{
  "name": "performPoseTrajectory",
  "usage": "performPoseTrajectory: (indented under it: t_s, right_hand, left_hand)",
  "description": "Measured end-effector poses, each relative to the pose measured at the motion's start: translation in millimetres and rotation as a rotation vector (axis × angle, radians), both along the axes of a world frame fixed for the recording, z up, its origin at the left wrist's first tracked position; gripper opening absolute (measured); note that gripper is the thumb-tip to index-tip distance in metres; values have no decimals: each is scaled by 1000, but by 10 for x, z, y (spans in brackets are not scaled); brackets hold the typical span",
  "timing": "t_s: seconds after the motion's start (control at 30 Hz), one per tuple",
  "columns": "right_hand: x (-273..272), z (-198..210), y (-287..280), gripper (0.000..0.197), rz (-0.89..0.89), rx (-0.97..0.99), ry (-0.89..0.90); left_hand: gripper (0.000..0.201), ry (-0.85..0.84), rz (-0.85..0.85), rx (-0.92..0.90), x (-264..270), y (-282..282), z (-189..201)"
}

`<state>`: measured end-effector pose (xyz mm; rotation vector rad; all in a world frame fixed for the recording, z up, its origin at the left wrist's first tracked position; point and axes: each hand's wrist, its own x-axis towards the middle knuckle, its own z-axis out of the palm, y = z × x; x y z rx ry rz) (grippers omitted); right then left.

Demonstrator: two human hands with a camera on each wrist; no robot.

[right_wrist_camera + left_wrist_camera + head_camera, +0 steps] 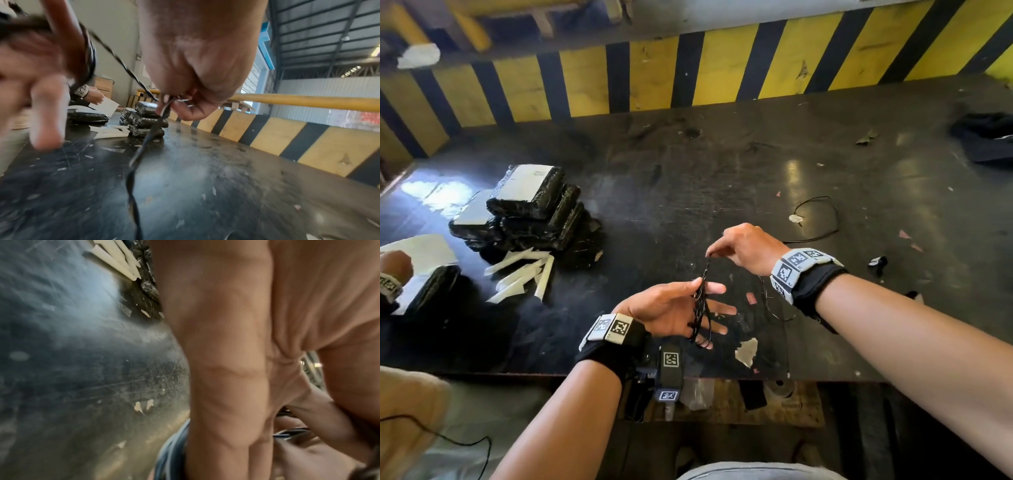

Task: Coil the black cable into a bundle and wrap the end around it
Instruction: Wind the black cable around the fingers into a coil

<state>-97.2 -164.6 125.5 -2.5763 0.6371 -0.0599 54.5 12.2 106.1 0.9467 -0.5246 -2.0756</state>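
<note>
The black cable (700, 318) is wound in several loops round the straight, spread fingers of my left hand (678, 305), held palm up above the table's front edge. My right hand (717, 251) is just above and behind it. It pinches the twisted cable (144, 142) between thumb and fingertips, pulling the strand taut from the coil. The free length drops under my right wrist and trails to a loose loop (822, 219) on the table. The right wrist view shows my right hand (170, 102) pinching and the coil (90, 61) on the blurred left hand. The left wrist view shows mostly the back of my left hand (226, 369).
On the dark scratched table (688, 164), a stack of black wrapped packs (530, 209) and white strips (524, 274) lie at the left. Another person's hand (393, 267) is at the far left. A yellow-black barrier (722, 68) runs behind; a dark cloth (986, 137) lies far right.
</note>
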Motion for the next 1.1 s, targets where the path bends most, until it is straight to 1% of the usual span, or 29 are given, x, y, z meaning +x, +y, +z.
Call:
performPoseTrajectory:
  t_s: [0.1,0.17,0.23,0.3,0.37,0.43,0.5,0.6,0.67,0.77,0.87,1.0,1.1]
  right_hand:
    - [-106,-168,-19,26,-14,110,-41]
    - [-191,-318,40,23,-32,182,-55]
    - [-230,-471,160,18,-32,245,-27]
    - [-240,-611,306,19,-20,265,-3]
    - [-251,-681,454,21,17,282,-17]
    - [-259,-736,570,20,15,335,4]
    - [-256,-759,654,27,-2,353,68]
    - [-230,-675,749,32,31,297,187]
    - [-222,-605,786,33,75,262,236]
    - [-224,-600,809,32,95,185,299]
    - [-233,-627,755,30,104,120,299]
    - [-231,-479,638,26,121,47,268]
    - [-204,-313,464,24,108,-30,250]
  left_hand:
    - [34,89,-4,-118,55,28,83]
    - [32,97,27,-174,67,11,135]
    - [31,98,73,-211,62,-26,187]
    - [31,69,143,-251,50,-101,227]
    - [35,16,208,-261,41,-190,256]
    - [39,-32,255,-237,33,-264,246]
    - [40,-80,315,-192,37,-315,188]
    - [42,-132,411,-122,57,-351,56]
    - [43,-200,458,-88,90,-349,-38]
    - [44,-311,481,-58,160,-320,-154]
    - [42,-419,483,-63,181,-291,-222]
    - [40,-584,396,-40,170,-228,-322]
    - [39,-655,298,-6,162,-194,-356]
